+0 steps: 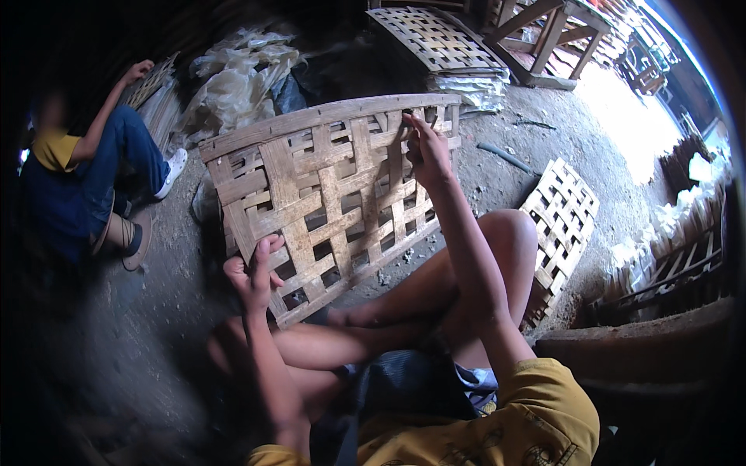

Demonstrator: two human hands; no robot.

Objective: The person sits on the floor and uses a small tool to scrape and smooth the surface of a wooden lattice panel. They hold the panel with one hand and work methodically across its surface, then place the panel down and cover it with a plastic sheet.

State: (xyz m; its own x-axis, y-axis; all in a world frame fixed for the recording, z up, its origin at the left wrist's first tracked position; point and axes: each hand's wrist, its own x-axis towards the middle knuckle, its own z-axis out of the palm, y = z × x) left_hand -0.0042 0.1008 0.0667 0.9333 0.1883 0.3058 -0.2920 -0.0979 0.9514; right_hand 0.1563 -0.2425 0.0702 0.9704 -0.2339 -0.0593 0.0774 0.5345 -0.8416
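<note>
A woven bamboo lattice panel (342, 202) with square openings is tilted up in front of me over my crossed bare legs. My left hand (255, 276) is closed on its left side near the lower corner, fingers hooked over the strip. My right hand (426, 151) grips the lattice near the top right, with fingertips in an opening just under the top rim; whether they also pinch a small piece there is unclear.
A co-worker (85, 171) sits at left. Behind the panel are crumpled plastic sheets (233, 70) and stacked lattices (427, 43) beside a wooden frame (552, 39). Another lattice (559, 233) lies at right, near short pipes (501, 155) and bundled pale sheets (637, 268).
</note>
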